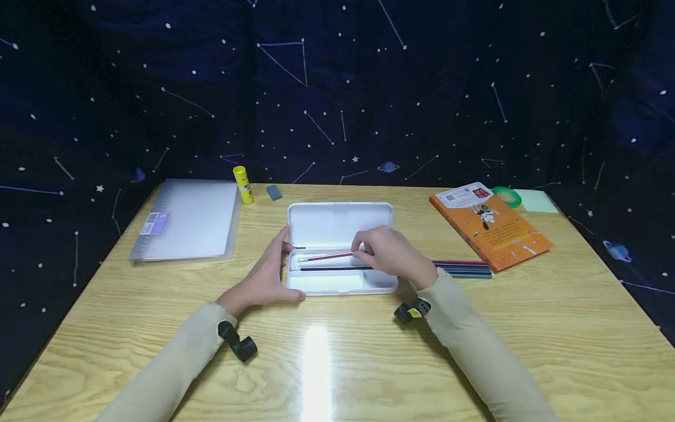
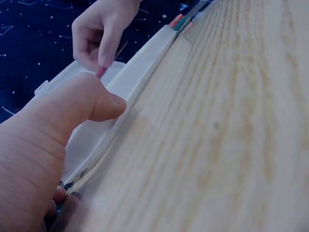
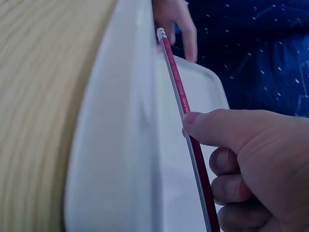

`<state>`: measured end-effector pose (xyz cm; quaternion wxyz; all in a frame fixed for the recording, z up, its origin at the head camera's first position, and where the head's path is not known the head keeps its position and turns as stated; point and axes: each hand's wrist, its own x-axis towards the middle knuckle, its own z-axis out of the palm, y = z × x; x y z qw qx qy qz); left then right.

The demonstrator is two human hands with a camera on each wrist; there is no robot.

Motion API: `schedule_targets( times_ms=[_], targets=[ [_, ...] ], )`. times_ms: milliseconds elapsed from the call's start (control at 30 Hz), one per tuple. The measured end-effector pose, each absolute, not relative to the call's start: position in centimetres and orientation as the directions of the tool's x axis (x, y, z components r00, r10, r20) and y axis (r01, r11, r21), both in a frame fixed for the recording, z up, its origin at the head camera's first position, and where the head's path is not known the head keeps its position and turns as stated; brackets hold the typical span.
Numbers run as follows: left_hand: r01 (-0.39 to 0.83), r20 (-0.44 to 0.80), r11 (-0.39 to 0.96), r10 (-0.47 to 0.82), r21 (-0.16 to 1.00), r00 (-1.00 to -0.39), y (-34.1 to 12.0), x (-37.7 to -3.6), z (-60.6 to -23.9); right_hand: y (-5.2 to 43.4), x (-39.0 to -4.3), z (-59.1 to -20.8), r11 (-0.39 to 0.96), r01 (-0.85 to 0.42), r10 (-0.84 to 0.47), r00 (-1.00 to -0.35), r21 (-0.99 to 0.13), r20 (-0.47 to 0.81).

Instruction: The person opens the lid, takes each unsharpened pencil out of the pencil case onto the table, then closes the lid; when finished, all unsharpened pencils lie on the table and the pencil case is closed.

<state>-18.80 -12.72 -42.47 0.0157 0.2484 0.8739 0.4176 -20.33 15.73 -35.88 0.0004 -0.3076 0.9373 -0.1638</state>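
Observation:
A white pencil case (image 1: 327, 283) lies open on the table, its lid (image 1: 340, 223) folded back. My left hand (image 1: 265, 278) grips its left end, the thumb (image 2: 108, 106) against the front rim and the fingers toward the hinge side. Over the tray, my right hand (image 1: 392, 252) pinches a red pencil (image 3: 176, 79) between thumb and fingers. The pencil's silver, white-tipped end points left. Beneath it a dark pencil (image 1: 329, 269) lies lengthwise in the tray. Several coloured pencils (image 1: 464, 269) lie on the table just right of the case, partly behind the right wrist.
At left lies a translucent binder (image 1: 195, 220), with a yellow glue stick (image 1: 242, 184) and a blue eraser (image 1: 273, 192) beside it. On the right are an orange book (image 1: 490, 225), a green tape roll (image 1: 506, 196) and pale sticky notes (image 1: 538, 201).

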Motion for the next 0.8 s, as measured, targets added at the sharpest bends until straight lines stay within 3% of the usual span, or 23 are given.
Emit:
schedule_targets(
  times_ms=[267, 433, 800],
  targets=[
    [0.431, 0.186, 0.520, 0.457, 0.737, -0.870, -12.8, -18.8, -42.5, 22.1, -19.0, -36.0, 0.790, -0.471, -0.471, -0.876, -0.392, 0.104],
    [0.434, 0.190, 0.514, 0.459, 0.740, -0.868, -12.8, -18.9, -42.5, 27.0, -17.9, -36.5, 0.835, -0.398, -0.398, -0.914, -0.379, 0.082],
    [0.437, 0.186, 0.515, 0.467, 0.738, -0.864, -12.7, -18.8, -42.3, 33.0, -14.5, -36.6, 0.860, -0.334, -0.362, -0.932, -0.385, -0.002]
  ],
)
